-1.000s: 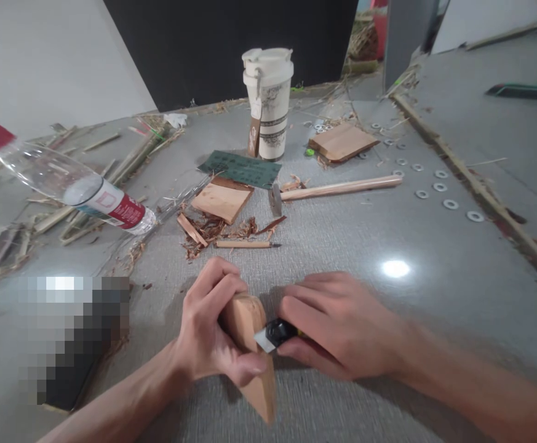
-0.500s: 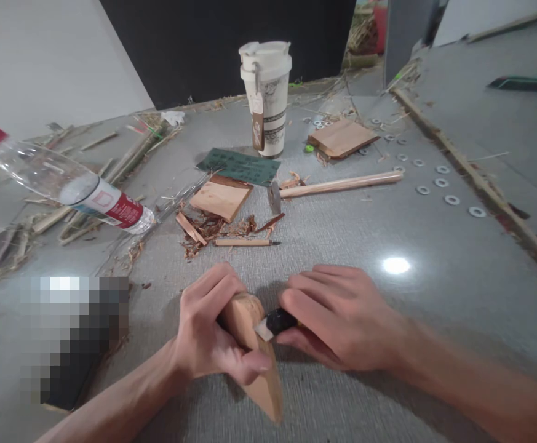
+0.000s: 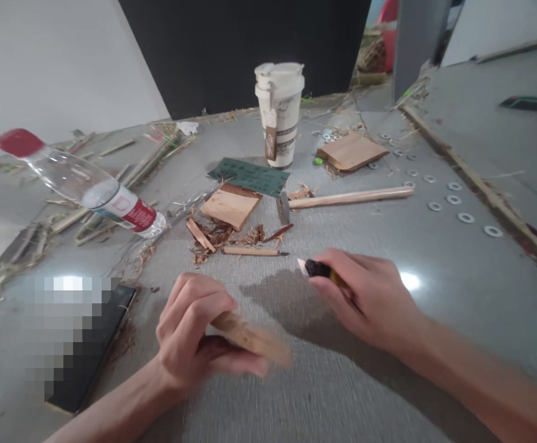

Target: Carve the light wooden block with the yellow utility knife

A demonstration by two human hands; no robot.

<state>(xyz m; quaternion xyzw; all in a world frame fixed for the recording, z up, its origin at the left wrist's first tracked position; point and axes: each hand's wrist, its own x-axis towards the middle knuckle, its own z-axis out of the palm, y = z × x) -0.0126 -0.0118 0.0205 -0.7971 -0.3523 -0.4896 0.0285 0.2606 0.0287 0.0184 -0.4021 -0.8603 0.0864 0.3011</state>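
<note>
My left hand (image 3: pixel 194 332) grips a small piece of wood (image 3: pixel 252 337), fingers over the top and thumb beneath; the wood is blurred and shows its narrow edge. My right hand (image 3: pixel 365 292) is closed round a utility knife (image 3: pixel 321 269) with a black front end, its short pale blade pointing left. Blade and wood are apart. Just beyond the hands lies a thin wooden stick with a dark metal tip (image 3: pixel 252 251), near a heap of brown shavings (image 3: pixel 217 237).
Behind lie a square wood block (image 3: pixel 231 206), green sandpaper (image 3: pixel 250 175), a hammer (image 3: pixel 351 197) and another wood block (image 3: pixel 354 151). A white lidded cup (image 3: pixel 280 117) stands at the back. Metal washers (image 3: pixel 465 218) are scattered right. At left are a tilted plastic bottle (image 3: pixel 93 187) and a dark flat object (image 3: pixel 97 344), partly pixelated.
My right hand has drawn the knife off the wood, up and to the right. My left hand has turned the wood so that its edge shows. The view has shifted slightly.
</note>
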